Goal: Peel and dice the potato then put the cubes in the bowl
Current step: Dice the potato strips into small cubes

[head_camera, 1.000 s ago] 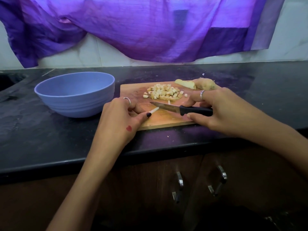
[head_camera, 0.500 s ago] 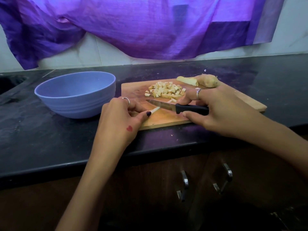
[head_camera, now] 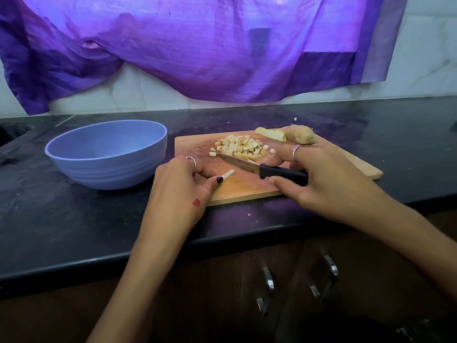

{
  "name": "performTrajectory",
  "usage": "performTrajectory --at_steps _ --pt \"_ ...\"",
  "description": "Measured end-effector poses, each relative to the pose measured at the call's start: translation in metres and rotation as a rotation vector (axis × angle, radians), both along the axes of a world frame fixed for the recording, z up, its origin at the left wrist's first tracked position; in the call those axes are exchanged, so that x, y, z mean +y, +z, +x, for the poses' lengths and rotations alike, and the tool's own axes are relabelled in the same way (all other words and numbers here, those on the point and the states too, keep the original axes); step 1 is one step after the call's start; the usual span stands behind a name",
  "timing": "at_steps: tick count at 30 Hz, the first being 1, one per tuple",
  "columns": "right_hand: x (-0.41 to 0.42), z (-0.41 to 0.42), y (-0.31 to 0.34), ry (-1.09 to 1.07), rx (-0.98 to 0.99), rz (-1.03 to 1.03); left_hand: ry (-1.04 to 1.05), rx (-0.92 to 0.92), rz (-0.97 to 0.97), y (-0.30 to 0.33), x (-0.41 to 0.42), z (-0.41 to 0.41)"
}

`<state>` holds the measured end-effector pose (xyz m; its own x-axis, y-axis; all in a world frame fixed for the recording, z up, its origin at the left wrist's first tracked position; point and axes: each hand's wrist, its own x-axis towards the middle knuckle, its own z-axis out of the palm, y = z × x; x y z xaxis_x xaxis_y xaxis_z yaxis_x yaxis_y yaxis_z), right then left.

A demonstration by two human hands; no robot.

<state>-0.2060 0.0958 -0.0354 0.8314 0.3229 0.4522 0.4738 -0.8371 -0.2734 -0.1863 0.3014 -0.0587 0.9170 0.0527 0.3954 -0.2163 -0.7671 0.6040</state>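
Far left, blue bowl (head_camera: 106, 154) on the dark counter (head_camera: 61, 219), just beside the board's left edge. No cubes visible inside from this angle. Likely parked there so the transfer is short.

Left hand (head_camera: 180, 191) rests at the near-left corner of the wooden cutting board (head_camera: 247, 189). Thumb and fingers are curled and pinch one thin potato stick (head_camera: 227, 174), which lies flat on the board with its free end pointing toward the blade. Holding it at the near end keeps the fingertips back from the cut line.

Knife (head_camera: 259, 168): black handle, blade angled up-left, tip close to the near edge of the pile of potato cubes (head_camera: 243, 147). Blade is beside the stick, not on it.

Right hand (head_camera: 319, 177) wraps the handle, thumb underneath, fingers curled over the top. Firm hold.

Cubes sit heaped at the board's far middle, pushed clear of the working area. Behind them, at the far right, a cut potato piece (head_camera: 270, 134) touches an unpeeled potato chunk (head_camera: 300, 136).

Judgement: dicing is in progress. The stick needs crosscuts, more potato waits, and nothing appears to have reached the bowl yet.
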Motion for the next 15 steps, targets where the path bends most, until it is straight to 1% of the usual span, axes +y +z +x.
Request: performTrajectory --at_steps 8,11,15 --pt "0.014 0.012 -0.004 -0.008 0.023 -0.131 -0.024 -0.018 0.006 -0.001 0.001 0.002" --pt "0.02 0.017 -0.003 -0.022 0.041 -0.148 -0.031 -0.016 0.021 -0.001 0.002 0.002" --pt "0.01 0.008 -0.003 0.012 0.019 -0.151 -0.037 -0.039 0.024 -0.001 0.002 0.002"
